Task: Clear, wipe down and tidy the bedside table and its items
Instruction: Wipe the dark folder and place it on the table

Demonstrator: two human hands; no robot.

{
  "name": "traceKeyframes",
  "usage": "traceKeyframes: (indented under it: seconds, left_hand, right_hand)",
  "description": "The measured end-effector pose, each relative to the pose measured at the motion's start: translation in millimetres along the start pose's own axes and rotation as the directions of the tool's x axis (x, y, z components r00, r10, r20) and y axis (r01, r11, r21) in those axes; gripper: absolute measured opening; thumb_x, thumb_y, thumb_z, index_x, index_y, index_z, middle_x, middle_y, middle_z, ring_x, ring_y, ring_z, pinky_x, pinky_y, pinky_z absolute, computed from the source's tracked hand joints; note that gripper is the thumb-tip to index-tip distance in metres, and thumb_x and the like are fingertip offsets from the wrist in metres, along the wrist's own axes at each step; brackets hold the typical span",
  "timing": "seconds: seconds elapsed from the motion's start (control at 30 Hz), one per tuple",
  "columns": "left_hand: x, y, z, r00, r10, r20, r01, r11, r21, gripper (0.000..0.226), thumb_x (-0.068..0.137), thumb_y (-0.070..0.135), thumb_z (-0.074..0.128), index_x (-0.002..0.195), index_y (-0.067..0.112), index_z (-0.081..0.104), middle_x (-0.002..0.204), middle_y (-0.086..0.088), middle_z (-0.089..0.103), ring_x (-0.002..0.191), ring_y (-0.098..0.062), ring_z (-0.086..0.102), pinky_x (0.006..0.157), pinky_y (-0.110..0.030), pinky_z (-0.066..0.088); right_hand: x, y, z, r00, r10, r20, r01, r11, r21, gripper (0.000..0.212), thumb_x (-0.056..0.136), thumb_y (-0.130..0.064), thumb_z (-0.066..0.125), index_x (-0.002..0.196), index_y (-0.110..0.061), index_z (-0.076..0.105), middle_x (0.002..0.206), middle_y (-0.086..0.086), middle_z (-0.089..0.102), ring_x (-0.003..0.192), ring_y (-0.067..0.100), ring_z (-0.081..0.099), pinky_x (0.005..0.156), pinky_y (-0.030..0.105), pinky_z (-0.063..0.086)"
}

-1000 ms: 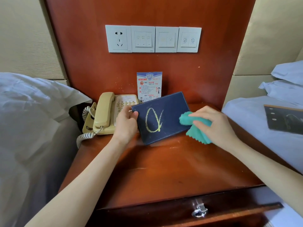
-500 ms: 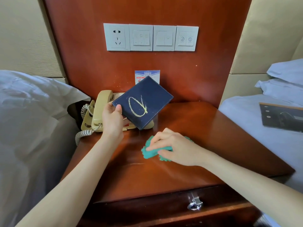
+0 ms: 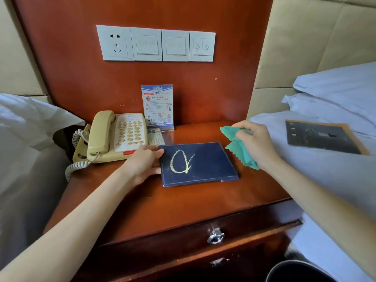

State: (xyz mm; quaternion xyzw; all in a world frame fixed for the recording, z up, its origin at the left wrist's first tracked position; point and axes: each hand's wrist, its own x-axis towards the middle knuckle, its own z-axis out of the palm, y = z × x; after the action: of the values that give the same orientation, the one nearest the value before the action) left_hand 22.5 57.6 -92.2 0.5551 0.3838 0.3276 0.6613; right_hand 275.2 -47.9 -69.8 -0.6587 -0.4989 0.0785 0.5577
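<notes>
While beds [image 3: 317, 174] flank it, the table [image 3: 183, 202] stands against a red panel [image 3: 234, 78] | phone [image 3: 116, 137] back left | folder [image 3: 198, 163] lies flat mid-table, left hand [image 3: 143, 163] gripping its left edge | right hand [image 3: 254, 143] bunches the cloth [image 3: 238, 149] above the table.
</notes>
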Motion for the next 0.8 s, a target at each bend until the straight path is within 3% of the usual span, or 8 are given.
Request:
traceKeyframes:
  seconds: [0.1, 0.17, 0.23, 0.3, 0.33, 0.43, 0.53, 0.8]
  left_hand:
    - [-0.7, -2.9, 2.1, 0.998, -0.038, 0.052, 0.032, 0.994, 0.105, 0.027, 0.100, 0.007, 0.045, 0.125, -0.003, 0.053, 0.103, -0.016, 0.069, 0.074, -0.015, 0.069, 0.055, -0.026, 0.058]
    - [-2.3, -5.6, 2.8, 0.997, 0.068, 0.025, -0.073, 0.929, 0.363, 0.019, 0.100, 0.011, 0.047, 0.111, 0.006, 0.061, 0.082, -0.009, 0.066, 0.054, -0.002, 0.062, 0.047, -0.018, 0.051]
    - [-3.4, -7.4, 0.4, 0.966, 0.255, 0.032, -0.208, 0.702, 0.681, 0.016, 0.099, 0.020, 0.050, 0.097, 0.013, 0.065, 0.073, -0.004, 0.059, 0.050, -0.001, 0.057, 0.050, -0.016, 0.048]
    - [-6.4, -7.9, -5.5, 0.920, 0.375, 0.114, -0.284, 0.440, 0.852, 0.027, 0.094, 0.040, 0.055, 0.105, 0.017, 0.065, 0.092, -0.002, 0.057, 0.079, -0.010, 0.061, 0.073, -0.019, 0.045]
    - [-8.0, -7.5, -10.2, 0.923, 0.347, 0.166, -0.306, 0.399, 0.864, 0.042, 0.088, 0.053, 0.057, 0.116, 0.021, 0.061, 0.107, 0.000, 0.052, 0.096, -0.013, 0.057, 0.086, -0.021, 0.041]
    - [-14.9, -0.8, -23.1, 0.929, 0.056, 0.366, -0.350, 0.457, 0.818, 0.097, 0.056, 0.085, 0.061, 0.140, 0.050, 0.027, 0.135, 0.019, 0.029, 0.136, -0.014, 0.031, 0.114, -0.039, 0.029]
    - [-16.4, -2.5, -28.5, 0.902, -0.122, 0.414, -0.335, 0.407, 0.850, 0.112, 0.042, 0.078, 0.073, 0.128, 0.073, 0.002, 0.137, 0.025, 0.017, 0.144, -0.013, 0.010, 0.118, -0.044, 0.017]
    - [-10.5, -7.9, -29.0, 0.918, -0.091, 0.387, -0.305, 0.462, 0.833, 0.128, 0.041, 0.066, 0.083, 0.144, 0.051, 0.008, 0.139, 0.024, 0.026, 0.129, 0.000, 0.027, 0.107, -0.022, 0.023]
  right_hand:
    - [-5.6, 4.8, 7.7, 0.993, -0.087, 0.084, 0.101, 0.980, -0.170, 0.017, 0.085, -0.010, 0.060, 0.091, -0.024, 0.066, 0.091, -0.008, 0.062, 0.085, 0.010, 0.058, 0.072, 0.024, 0.041]
    - [-12.7, 10.6, 15.7, 0.971, -0.141, 0.195, 0.187, 0.953, -0.240, 0.018, 0.087, -0.008, 0.060, 0.097, -0.021, 0.069, 0.099, -0.005, 0.061, 0.090, 0.012, 0.055, 0.079, 0.025, 0.040]
    - [-19.5, 17.2, 22.7, 0.939, -0.164, 0.302, 0.270, 0.894, -0.356, 0.022, 0.091, -0.012, 0.056, 0.107, -0.019, 0.070, 0.106, -0.007, 0.060, 0.094, 0.012, 0.046, 0.086, 0.030, 0.039]
    - [-22.8, 20.1, 24.5, 0.921, -0.165, 0.352, 0.315, 0.847, -0.429, 0.027, 0.095, -0.017, 0.052, 0.117, -0.021, 0.067, 0.112, -0.009, 0.059, 0.097, 0.011, 0.038, 0.090, 0.036, 0.038]
    - [-23.3, 19.7, 23.5, 0.917, -0.160, 0.366, 0.320, 0.841, -0.435, 0.029, 0.096, -0.018, 0.050, 0.120, -0.023, 0.066, 0.114, -0.009, 0.058, 0.099, 0.011, 0.037, 0.091, 0.037, 0.038]
    - [-22.1, 17.6, 18.7, 0.901, -0.122, 0.416, 0.329, 0.817, -0.473, 0.033, 0.098, -0.021, 0.047, 0.128, -0.030, 0.059, 0.112, -0.010, 0.048, 0.102, 0.011, 0.035, 0.092, 0.034, 0.038]
    - [-19.8, 15.5, 17.3, 0.891, -0.077, 0.448, 0.327, 0.793, -0.513, 0.036, 0.099, -0.024, 0.045, 0.132, -0.035, 0.054, 0.110, -0.009, 0.041, 0.104, 0.013, 0.035, 0.092, 0.035, 0.040]
    - [-10.0, -3.3, 34.3, 0.865, -0.149, 0.480, 0.411, 0.760, -0.503, 0.032, 0.096, -0.014, 0.053, 0.124, -0.026, 0.063, 0.111, -0.004, 0.054, 0.100, 0.013, 0.049, 0.078, 0.031, 0.047]
